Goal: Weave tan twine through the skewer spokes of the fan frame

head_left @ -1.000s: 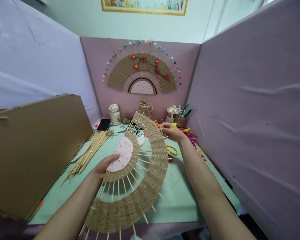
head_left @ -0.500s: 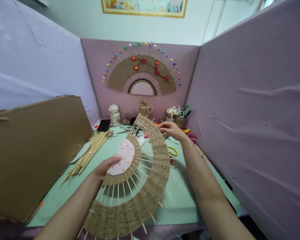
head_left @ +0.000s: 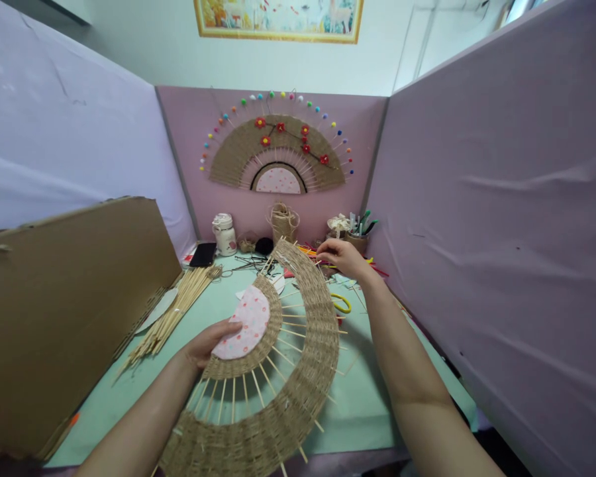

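A woven twine fan with thin wooden sticks for ribs is held up over the table, tilted on its side. Its half-round centre is covered with pink dotted cloth. My left hand grips that centre, thumb on the cloth and the other fingers hidden behind. Near the fan's upper right edge, where stick tips poke out, my right hand has its fingers pinched together. Whether a stick tip or something else lies between them is too small to see. Yellow-handled scissors lie partly behind the fan.
A bundle of sticks lies left, beside a cardboard sheet. At the back stand a white jar, a twine spool and a pen holder. A finished fan hangs on the pink panel.
The view has tipped slightly upward, so the fan and hands sit lower in it. My left hand keeps its hold; my right hand stays pinched by the fan's edge.
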### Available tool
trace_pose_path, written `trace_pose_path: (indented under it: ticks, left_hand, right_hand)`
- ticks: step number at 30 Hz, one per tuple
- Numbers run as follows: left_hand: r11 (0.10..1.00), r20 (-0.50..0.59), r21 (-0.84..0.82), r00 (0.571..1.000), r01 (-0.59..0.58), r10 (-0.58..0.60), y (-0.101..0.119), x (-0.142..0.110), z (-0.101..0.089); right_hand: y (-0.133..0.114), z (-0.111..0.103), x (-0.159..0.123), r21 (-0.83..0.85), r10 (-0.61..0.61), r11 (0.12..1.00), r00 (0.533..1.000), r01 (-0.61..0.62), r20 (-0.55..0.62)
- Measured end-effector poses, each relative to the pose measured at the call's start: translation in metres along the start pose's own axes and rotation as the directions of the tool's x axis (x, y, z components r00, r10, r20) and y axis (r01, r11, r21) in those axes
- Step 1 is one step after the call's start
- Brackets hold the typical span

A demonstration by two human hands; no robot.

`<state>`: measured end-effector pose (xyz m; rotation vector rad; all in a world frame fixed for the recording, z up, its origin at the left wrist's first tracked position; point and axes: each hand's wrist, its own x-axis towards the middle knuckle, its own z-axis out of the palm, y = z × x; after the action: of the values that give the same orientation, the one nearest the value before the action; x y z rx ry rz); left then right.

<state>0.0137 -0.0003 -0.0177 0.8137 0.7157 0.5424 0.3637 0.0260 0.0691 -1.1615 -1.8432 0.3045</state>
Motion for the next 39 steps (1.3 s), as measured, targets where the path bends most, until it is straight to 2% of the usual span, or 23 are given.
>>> trace_pose_path:
  ticks: [5, 11, 14, 20, 23, 29, 35, 39]
  left_hand:
    - [0.999, 0.001, 0.039, 1.0, -0.008, 0.008, -0.001, 0.0, 0.001]
    - [0.997, 0.001, 0.078, 1.0, 0.013, -0.013, -0.003, 0.0, 0.0]
    - [0.996, -0.004, 0.085, 1.0, 0.018, -0.018, -0.003, 0.0, 0.002]
    - [0.993, 0.028, 0.11, 0.999, 0.042, -0.046, -0.003, -0.001, 0.004]
    - [0.99, 0.03, 0.131, 0.998, 0.047, -0.051, -0.004, 0.0, 0.003]
    - [0.986, 0.018, 0.158, 0.998, 0.06, -0.064, -0.006, 0.0, 0.002]
    - [0.983, 0.045, 0.165, 0.995, 0.077, -0.086, -0.007, 0.0, 0.003]
    - [0.978, 0.029, 0.185, 0.994, 0.097, -0.104, -0.007, -0.002, 0.005]
  right_hand:
    - [-0.008, -0.003, -0.002, -0.003, -0.047, 0.999, 0.998, 0.047, 0.041]
    - [-0.016, -0.007, -0.005, -0.064, 0.042, 0.997, 0.997, -0.038, 0.064]
    - [-0.018, -0.011, -0.005, -0.105, 0.051, 0.994, 0.996, -0.043, 0.076]
    - [-0.022, -0.014, -0.007, -0.108, -0.028, 0.993, 0.993, 0.04, 0.11]
    - [-0.023, -0.014, -0.007, -0.059, -0.016, 0.998, 0.991, 0.024, 0.132]
    - [-0.014, -0.014, -0.006, 0.068, 0.098, 0.991, 0.974, -0.114, 0.204]
    - [-0.001, -0.013, -0.009, 0.286, 0.192, 0.913, 0.924, -0.292, 0.33]
    - [0.006, -0.013, -0.009, 0.369, 0.175, 0.874, 0.914, -0.315, 0.366]
